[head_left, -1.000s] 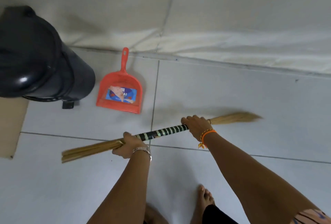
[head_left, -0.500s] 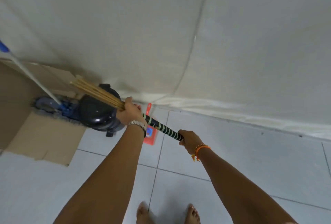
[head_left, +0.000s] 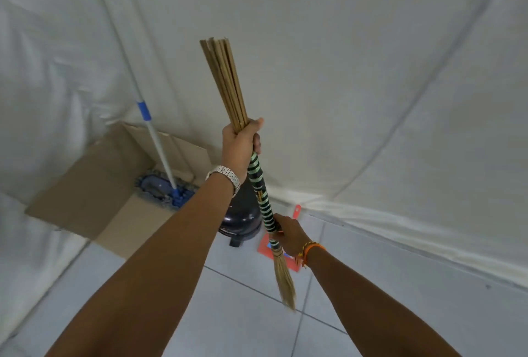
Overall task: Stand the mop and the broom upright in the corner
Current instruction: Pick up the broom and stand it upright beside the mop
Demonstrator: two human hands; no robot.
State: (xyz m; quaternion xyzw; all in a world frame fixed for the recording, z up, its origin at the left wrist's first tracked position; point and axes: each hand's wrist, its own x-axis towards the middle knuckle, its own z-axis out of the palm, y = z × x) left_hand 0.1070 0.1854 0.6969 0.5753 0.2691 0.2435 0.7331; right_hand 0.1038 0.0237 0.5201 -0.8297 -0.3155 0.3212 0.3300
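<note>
Both hands hold the stick broom (head_left: 259, 185) almost upright in the air, its black-and-green banded grip between them. My left hand (head_left: 240, 142) grips it high, where the bare cane ends fan upward. Lower down, my right hand (head_left: 288, 235) grips the band's bottom end, and the straw bristles hang below it toward the floor. The mop (head_left: 155, 139) stands at the left, its white pole with a blue collar leaning against the white sheeted wall, its blue head on cardboard in the corner.
A black lidded bin (head_left: 241, 218) stands behind my left wrist, partly hidden. A red dustpan (head_left: 267, 245) lies on the white tiles beside it. Flattened cardboard (head_left: 94, 196) covers the corner floor and wall base. White sheeting drapes the walls.
The broom has swung from lying level near the floor to nearly upright, cane ends up. My left hand rose with it, and the view tilted up toward the corner, revealing the mop.
</note>
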